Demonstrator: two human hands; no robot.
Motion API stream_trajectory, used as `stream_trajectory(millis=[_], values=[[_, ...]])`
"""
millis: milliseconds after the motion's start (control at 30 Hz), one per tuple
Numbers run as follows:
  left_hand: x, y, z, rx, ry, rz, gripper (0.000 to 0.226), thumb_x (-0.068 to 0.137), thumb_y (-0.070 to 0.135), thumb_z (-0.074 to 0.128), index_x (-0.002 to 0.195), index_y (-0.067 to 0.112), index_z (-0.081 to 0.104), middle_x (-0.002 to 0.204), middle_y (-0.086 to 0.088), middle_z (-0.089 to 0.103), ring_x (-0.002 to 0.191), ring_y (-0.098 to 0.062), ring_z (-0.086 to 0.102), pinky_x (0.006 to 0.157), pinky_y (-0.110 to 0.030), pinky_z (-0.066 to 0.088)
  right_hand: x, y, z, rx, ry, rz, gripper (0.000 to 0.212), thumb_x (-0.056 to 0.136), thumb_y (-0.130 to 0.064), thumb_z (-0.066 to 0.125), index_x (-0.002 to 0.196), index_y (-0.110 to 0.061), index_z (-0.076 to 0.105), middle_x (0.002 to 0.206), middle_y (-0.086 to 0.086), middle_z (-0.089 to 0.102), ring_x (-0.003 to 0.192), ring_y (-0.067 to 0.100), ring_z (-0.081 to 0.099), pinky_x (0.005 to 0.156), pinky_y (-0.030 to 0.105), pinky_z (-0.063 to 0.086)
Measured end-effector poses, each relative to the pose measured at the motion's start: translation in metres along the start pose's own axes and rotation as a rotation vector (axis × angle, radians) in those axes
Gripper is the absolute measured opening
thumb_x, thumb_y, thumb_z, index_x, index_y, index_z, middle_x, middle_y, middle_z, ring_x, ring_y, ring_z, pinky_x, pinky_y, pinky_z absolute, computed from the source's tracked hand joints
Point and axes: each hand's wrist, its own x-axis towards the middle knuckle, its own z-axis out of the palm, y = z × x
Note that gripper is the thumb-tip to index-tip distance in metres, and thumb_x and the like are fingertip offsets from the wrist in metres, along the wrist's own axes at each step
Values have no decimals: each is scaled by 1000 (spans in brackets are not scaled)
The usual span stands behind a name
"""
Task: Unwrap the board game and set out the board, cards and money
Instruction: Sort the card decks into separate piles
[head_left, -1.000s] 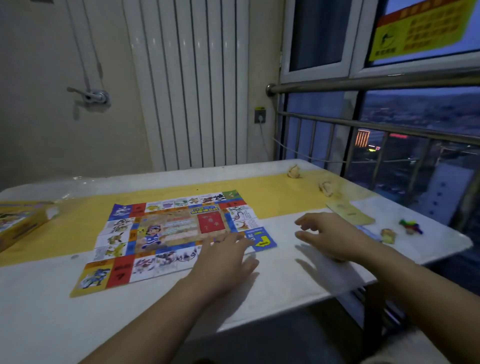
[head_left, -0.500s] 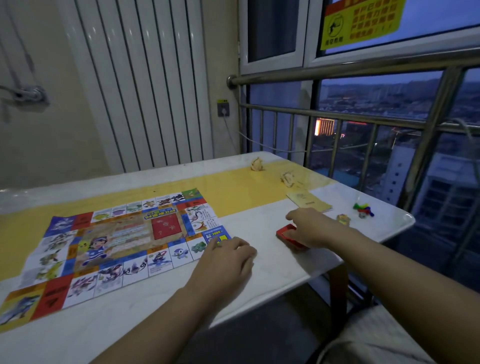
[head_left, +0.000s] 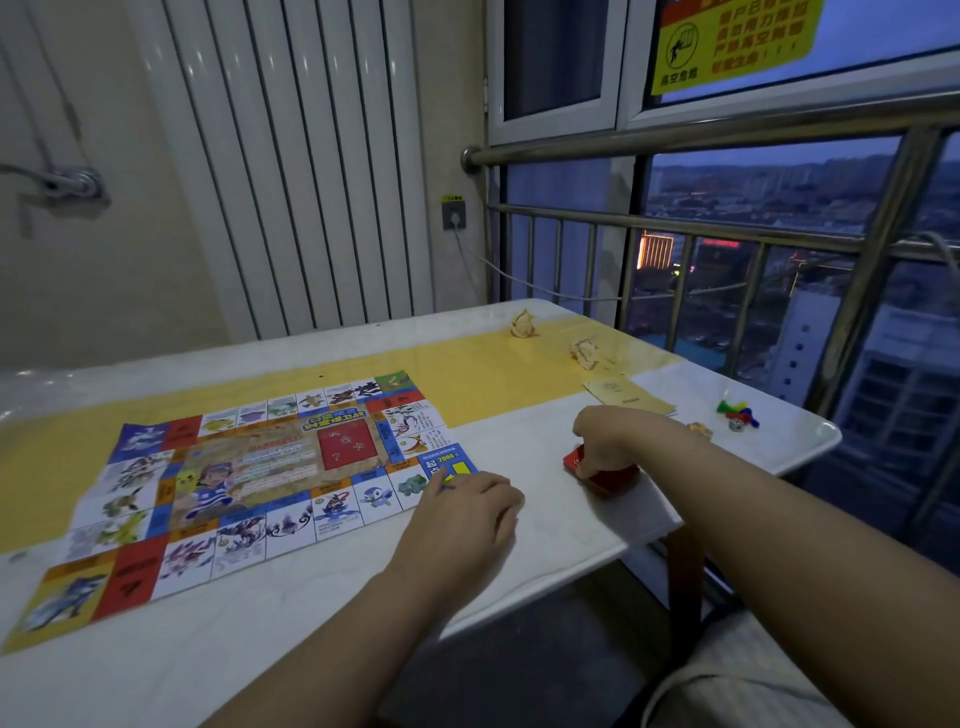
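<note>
By the desk's (head_left: 566, 551) front edge the right hand (head_left: 621, 441) grips the red cards (head_left: 612, 479), and the left hand (head_left: 462, 517) rests loosely curled on the board's (head_left: 249, 478) corner.

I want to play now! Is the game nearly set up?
Partly. The board lies flat on the table, and pawns and a tan stack are out. The right hand grips a red pack; the left hand rests by the board's corner. No cards are spread and no money shows yet.
</note>
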Motion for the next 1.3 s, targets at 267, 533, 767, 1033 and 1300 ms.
stream_trajectory(millis=[267, 533, 767, 1033, 1300], values=[[0, 1, 0, -16, 13, 0, 33, 99, 31, 32, 120, 33, 56, 130, 18, 51, 122, -3, 42, 115, -33, 7, -6, -1, -4, 55, -2, -2, 54, 87, -31, 65, 131, -6, 45, 131, 10, 52, 116, 26, 53, 76, 29, 40], [1, 2, 0, 32, 55, 21, 32, 100, 32, 31, 118, 31, 57, 126, 16, 53, 120, -7, 45, 117, -36, 8, -16, -13, 17, 193, 87, -124, 50, 96, -10, 42, 144, -12, 27, 139, 15, 42, 121, 29, 47, 91, 32, 42], [-14, -10, -39, -518, 276, -223, 36, 99, 25, 43, 135, 26, 46, 129, 7, 55, 121, -9, 48, 102, -30, 37, -52, -45, -12, 1278, -51, -349, 41, 95, 1, 44, 132, -15, 47, 117, 9, 51, 91, 18, 55, 73, 26, 51], [-78, -28, -121, -1781, 300, -421, 32, 89, 26, 51, 118, 15, 59, 107, -14, 66, 96, -22, 63, 81, -37, 53, -94, -159, -16, 1459, -192, -771, 40, 92, 9, 41, 116, -20, 57, 114, 8, 61, 104, 20, 60, 88, 34, 51], [-149, -72, -144, -1974, 375, -550, 24, 84, 8, 43, 97, 8, 63, 83, -14, 72, 69, -21, 70, 68, -36, 57, -106, -233, -5, 628, 253, -1051, 43, 91, -23, 58, 133, -27, 50, 127, -7, 48, 120, 11, 42, 103, 36, 40]])
